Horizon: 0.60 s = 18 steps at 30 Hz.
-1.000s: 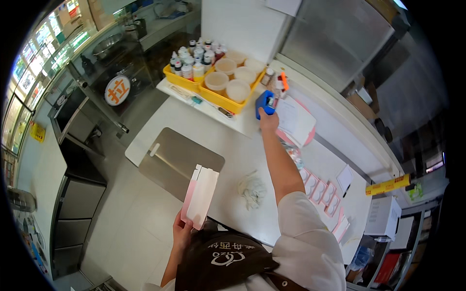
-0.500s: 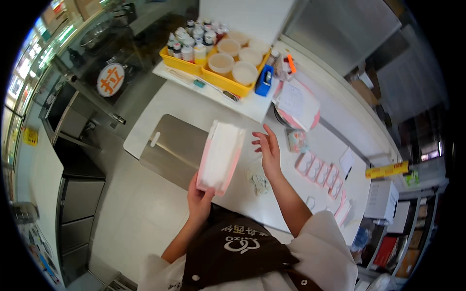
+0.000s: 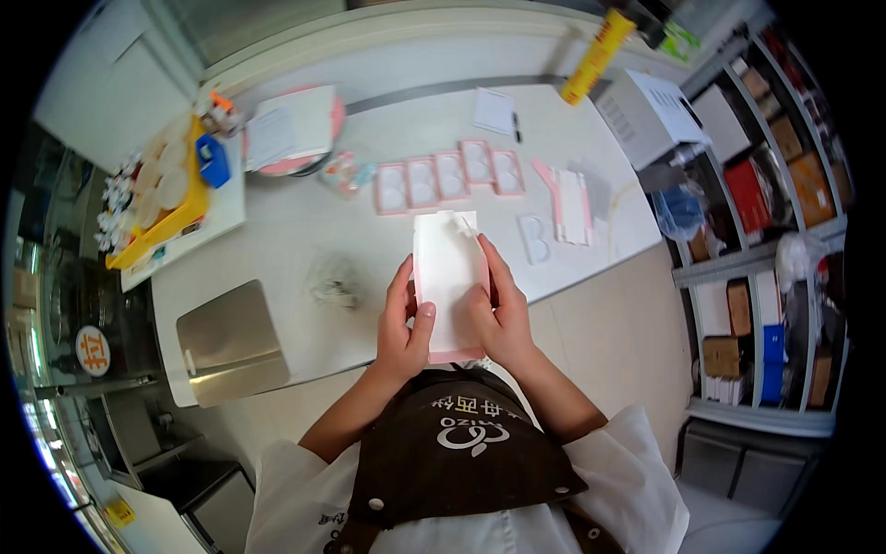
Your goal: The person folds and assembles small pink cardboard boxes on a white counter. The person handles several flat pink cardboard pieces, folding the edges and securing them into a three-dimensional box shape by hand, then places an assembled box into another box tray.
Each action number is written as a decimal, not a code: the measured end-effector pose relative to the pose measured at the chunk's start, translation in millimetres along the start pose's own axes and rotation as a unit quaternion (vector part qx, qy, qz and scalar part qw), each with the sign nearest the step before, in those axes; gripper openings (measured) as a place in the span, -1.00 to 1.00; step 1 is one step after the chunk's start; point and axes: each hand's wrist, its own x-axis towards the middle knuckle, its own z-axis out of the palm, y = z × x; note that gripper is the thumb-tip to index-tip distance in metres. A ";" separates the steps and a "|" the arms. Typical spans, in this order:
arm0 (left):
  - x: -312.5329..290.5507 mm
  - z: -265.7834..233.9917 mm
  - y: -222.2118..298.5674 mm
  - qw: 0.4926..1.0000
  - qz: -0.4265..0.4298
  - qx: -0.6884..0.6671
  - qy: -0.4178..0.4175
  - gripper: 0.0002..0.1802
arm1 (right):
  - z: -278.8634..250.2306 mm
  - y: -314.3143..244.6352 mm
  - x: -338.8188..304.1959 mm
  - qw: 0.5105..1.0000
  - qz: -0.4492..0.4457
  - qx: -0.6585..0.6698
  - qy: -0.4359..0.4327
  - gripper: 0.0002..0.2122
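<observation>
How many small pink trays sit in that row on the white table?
5, left to right: first tray, second tray, third tray, fourth tray (set farthest back), fifth tray. None looks hidden.

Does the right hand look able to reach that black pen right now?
Probably, with a stretch: nothing covers the pen. But it lies beyond the pink trays, and the right hand is busy holding the pink-and-white carton.

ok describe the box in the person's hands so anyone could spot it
Start at the white table, then the dark apron by its near edge. Just beyond the apron, the left hand and right hand hold a long white box with pink sides. Unlike the five pink-rimmed trays on the table, it shows no round shapes.
</observation>
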 end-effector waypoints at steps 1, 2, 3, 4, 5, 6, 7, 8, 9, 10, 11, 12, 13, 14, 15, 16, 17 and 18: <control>1.3 27.2 -4.8 1.000 0.001 0.004 -0.028 -0.33 | -27.8 10.3 -9.3 0.999 0.006 0.016 0.027 -0.49; 2.5 55.9 -9.9 0.998 0.002 0.008 -0.056 -0.33 | -56.0 20.3 -18.0 0.999 0.006 0.017 0.048 -0.51; 3.5 87.9 -15.7 0.998 0.005 -0.019 -0.052 -0.35 | -85.7 30.2 -24.9 0.998 0.003 0.016 0.063 -0.52; 4.9 117.4 -20.5 0.998 0.004 -0.042 -0.049 -0.38 | -112.8 39.2 -29.2 0.997 -0.004 0.006 0.074 -0.54; 3.9 142.7 -24.5 0.996 -0.002 -0.068 -0.049 -0.40 | -136.0 46.0 -37.9 0.996 -0.004 -0.008 0.088 -0.55; 4.9 165.2 -26.6 0.997 -0.011 -0.042 -0.059 -0.43 | -156.3 49.7 -46.5 0.995 0.009 -0.004 0.097 -0.58; 8.1 191.4 -26.7 0.998 -0.014 -0.021 -0.063 -0.46 | -179.9 49.7 -52.1 0.995 0.017 -0.006 0.101 -0.60; 9.8 215.2 -25.9 0.998 -0.016 0.000 -0.066 -0.49 | -201.8 51.8 -58.1 0.994 0.024 -0.007 0.103 -0.61; 10.6 234.1 -24.4 0.995 -0.023 0.014 -0.095 -0.56 | -220.9 57.1 -67.1 0.992 0.017 -0.023 0.125 -0.62; 11.3 252.9 -26.4 0.994 -0.038 0.005 -0.106 -0.56 | -236.3 62.9 -74.6 0.989 0.006 -0.037 0.145 -0.63; 11.7 270.6 -28.7 0.992 -0.053 -0.003 -0.115 -0.57 | -250.9 68.3 -79.0 0.985 -0.005 -0.050 0.164 -0.64; 13.0 286.8 -30.5 0.990 -0.068 -0.010 -0.123 -0.57 | -265.5 73.2 -79.9 0.984 -0.016 -0.056 0.171 -0.65; 14.3 299.1 -32.6 0.990 -0.074 -0.006 -0.123 -0.57 | -275.7 79.3 -81.7 0.982 -0.024 -0.058 0.177 -0.66; 16.6 310.1 -34.3 0.989 -0.081 -0.001 -0.123 -0.57 | -284.3 84.7 -82.2 0.981 -0.032 -0.061 0.183 -0.66; 19.7 319.2 -35.7 0.989 -0.087 0.004 -0.122 -0.57 | -291.6 89.0 -80.8 0.979 -0.044 -0.059 0.190 -0.67; 24.0 328.3 -37.0 0.988 -0.091 0.008 -0.122 -0.58 | -299.9 93.1 -77.3 0.977 -0.058 -0.060 0.197 -0.67; 29.2 336.1 -37.3 0.988 -0.094 0.012 -0.121 -0.58 | -306.6 97.3 -73.5 0.974 -0.072 -0.061 0.204 -0.68; 35.2 342.4 -37.9 0.988 -0.097 0.016 -0.120 -0.58 | -311.7 101.5 -70.2 0.973 -0.077 -0.061 0.208 -0.68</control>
